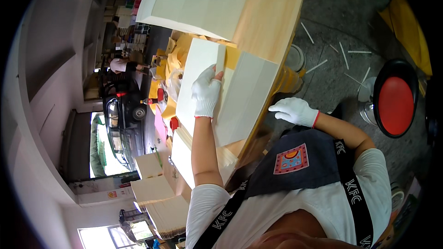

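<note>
White paper stack [201, 54] lies beneath the left hand [206, 91], which grasps its edge, apparently to steady it, while the right hand [293, 111] hovers empty

White block capitals run along two black straps over the wearer's white shirt: one on the left strap [232, 206], one on the right strap [353, 189]. The same short group of letters repeats down both, tilted with the fabric. A small pale sign [112, 194] with an orange-red mark is on the far wall; its print is too small to read.
</note>
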Available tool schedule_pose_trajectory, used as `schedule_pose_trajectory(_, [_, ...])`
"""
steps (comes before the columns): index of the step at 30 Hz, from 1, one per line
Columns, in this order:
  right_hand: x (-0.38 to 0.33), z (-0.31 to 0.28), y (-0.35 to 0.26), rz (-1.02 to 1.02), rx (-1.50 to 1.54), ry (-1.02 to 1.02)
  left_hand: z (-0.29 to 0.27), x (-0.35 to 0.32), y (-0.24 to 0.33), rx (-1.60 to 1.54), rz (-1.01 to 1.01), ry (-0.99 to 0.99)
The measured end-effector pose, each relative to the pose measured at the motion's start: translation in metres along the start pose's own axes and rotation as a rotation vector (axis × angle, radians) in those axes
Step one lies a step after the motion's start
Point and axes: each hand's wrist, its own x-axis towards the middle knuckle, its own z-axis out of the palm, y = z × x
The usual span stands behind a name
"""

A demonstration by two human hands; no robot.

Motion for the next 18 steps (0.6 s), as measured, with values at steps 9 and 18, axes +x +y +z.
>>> schedule_pose_trajectory(9, [0.059, -0.058, -0.048, -0.112, -0.068, 0.378, 0.011, -0.009, -0.012, 0.026, 0.137, 0.134])
schedule_pose_trajectory(18, [0.161, -0.071, -0.073, 0.077, -0.531, 0.053, 0.030, -0.032, 0.001, 0.300, 0.123, 0.189])
